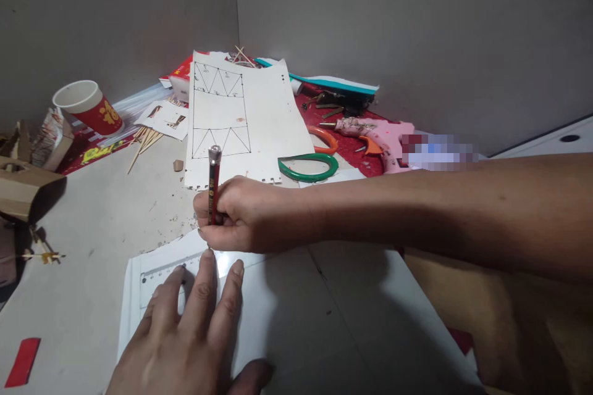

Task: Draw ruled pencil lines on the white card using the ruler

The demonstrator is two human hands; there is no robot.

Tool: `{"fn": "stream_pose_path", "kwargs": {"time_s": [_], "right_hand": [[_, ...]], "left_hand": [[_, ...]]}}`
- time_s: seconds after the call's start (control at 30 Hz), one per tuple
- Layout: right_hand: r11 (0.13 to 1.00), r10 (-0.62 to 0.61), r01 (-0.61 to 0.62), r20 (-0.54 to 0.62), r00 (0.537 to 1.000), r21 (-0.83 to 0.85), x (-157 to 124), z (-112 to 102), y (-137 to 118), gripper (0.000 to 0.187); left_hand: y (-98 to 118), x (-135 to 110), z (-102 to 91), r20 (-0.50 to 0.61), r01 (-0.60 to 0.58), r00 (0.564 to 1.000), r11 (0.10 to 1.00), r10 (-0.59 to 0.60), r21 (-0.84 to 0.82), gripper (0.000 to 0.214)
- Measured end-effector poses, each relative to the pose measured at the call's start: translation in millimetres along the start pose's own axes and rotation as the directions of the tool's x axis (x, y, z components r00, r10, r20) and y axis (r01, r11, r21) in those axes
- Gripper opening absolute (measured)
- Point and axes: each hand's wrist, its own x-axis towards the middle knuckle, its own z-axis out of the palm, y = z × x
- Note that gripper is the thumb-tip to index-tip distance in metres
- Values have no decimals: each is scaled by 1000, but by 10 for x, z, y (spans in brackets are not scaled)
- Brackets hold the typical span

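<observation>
**A:** What does the pencil look like?

**B:** The pencil (214, 182) is red with dark print along it and a shiny metal cap on top. It stands nearly upright at the middle of the worktop (92, 228). Its lower end is down at the far edge of the white sheet (324, 321), just beyond the ruler (155, 273). Fingers hide the tip.

**A:** And the ruler?

**B:** It is pale and see-through, with fine marks along it, and it lies across the far-left corner of the white sheet.

**A:** Count things for me, left to right.

**B:** There is one red strip (22, 361) near left and one paper cup (88, 108) far left, red and white. Next comes a loose scatter of thin sticks (143, 141) — too many to count. Then there is one drawing sheet (259, 123) with two rows of triangles. To its right lie a green handle (308, 168) and an orange handle (324, 139), both loops. Far right is one pink glue gun (380, 136). That leaves one pencil, one ruler and two hands.

**A:** How are the hands held?

**B:** The left hand (185, 333) comes in from the near edge, palm down. Its fingers are straight and spread, flat on the ruler, so its grip is wide and holds nothing. The right hand (241, 215) reaches in from the right with the forearm level across the scene. Its grip is closed round the pencil's lower half — the fingertips sit just beyond the left middle finger.
</observation>
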Motion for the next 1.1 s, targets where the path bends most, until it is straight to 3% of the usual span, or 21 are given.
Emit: {"fn": "stream_pose_path", "kwargs": {"time_s": [0.8, 1.1], "right_hand": [[975, 213, -216, -56, 975, -54, -269, -151, 8, 26], [975, 218, -221, -79, 973, -35, -402, -242, 25, 22]], "left_hand": [[-32, 1, 6, -32, -15, 999, 1000, 15, -8, 84], [-52, 7, 19, -27, -11, 1000, 1000, 10, -20, 89]]}}
